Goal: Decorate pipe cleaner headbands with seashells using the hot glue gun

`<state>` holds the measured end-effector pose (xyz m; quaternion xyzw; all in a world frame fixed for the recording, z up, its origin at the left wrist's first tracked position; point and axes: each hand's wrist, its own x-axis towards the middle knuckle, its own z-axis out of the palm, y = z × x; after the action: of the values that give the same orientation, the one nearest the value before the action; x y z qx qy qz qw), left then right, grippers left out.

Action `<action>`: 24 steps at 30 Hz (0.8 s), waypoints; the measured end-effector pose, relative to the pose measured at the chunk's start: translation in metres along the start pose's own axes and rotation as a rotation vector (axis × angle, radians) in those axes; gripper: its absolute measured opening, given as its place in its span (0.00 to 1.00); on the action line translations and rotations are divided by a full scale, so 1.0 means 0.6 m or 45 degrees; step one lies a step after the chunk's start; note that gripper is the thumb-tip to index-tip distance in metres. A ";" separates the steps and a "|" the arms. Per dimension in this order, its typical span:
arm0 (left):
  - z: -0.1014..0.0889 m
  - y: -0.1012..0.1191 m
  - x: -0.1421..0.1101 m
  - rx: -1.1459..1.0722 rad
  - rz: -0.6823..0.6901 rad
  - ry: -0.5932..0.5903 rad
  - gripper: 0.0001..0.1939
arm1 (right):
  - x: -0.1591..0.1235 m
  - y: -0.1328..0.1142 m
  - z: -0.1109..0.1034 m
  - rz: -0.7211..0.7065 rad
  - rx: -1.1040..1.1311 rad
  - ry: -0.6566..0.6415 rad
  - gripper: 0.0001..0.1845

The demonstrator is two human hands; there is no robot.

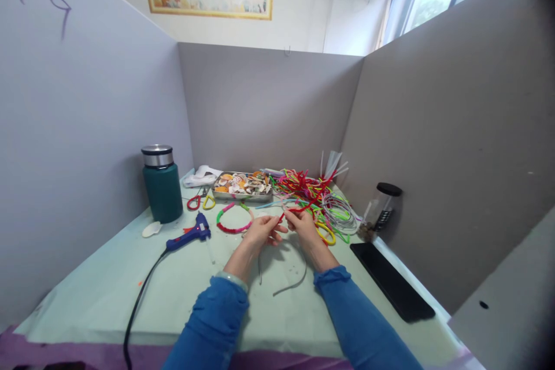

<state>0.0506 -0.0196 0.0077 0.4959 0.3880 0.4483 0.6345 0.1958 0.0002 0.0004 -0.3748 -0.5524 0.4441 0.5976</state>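
Observation:
My left hand (265, 230) and my right hand (303, 230) are close together over the middle of the table. Both pinch a red pipe cleaner (311, 204), whose free length runs up and right past my right hand. A thin grey cord (299, 282) curves below my hands, its ends lying toward me; whether I hold it too is hidden by my fingers. Left of my hands lies a ring wrapped in pink, green and red (220, 225). A tangled heap of coloured pipe cleaners (299, 184) lies just beyond my right hand.
A blue glue gun (188, 237) with a black cord lies on the left, near a green bottle (162, 191). Scissors (194, 203) and a metal tray of shells (243, 196) are behind. At right are a clear jar (381, 211) and a black slab (390, 280). Partitions enclose three sides.

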 end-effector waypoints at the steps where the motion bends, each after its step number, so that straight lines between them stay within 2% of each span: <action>1: 0.000 -0.002 0.002 0.058 0.004 0.038 0.18 | 0.001 0.001 -0.001 -0.010 -0.016 0.033 0.16; 4: 0.000 -0.006 0.008 0.198 0.049 0.138 0.14 | 0.003 0.002 -0.004 -0.013 -0.051 0.076 0.17; 8: 0.001 -0.008 0.013 0.258 0.098 0.195 0.10 | -0.002 0.006 0.001 -0.020 -0.160 -0.054 0.16; 12: 0.001 -0.010 0.015 0.308 0.115 0.190 0.11 | -0.008 0.014 0.009 -0.040 -0.180 -0.142 0.14; 18: 0.003 -0.010 0.010 0.296 0.121 0.089 0.12 | -0.006 0.016 0.006 0.100 0.025 -0.050 0.17; 24: 0.002 -0.011 0.010 0.266 0.125 0.111 0.13 | -0.006 0.014 0.004 0.139 0.090 -0.012 0.18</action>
<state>0.0549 -0.0150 0.0014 0.5576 0.4351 0.4573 0.5392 0.1924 -0.0005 -0.0083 -0.3810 -0.5179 0.4969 0.5828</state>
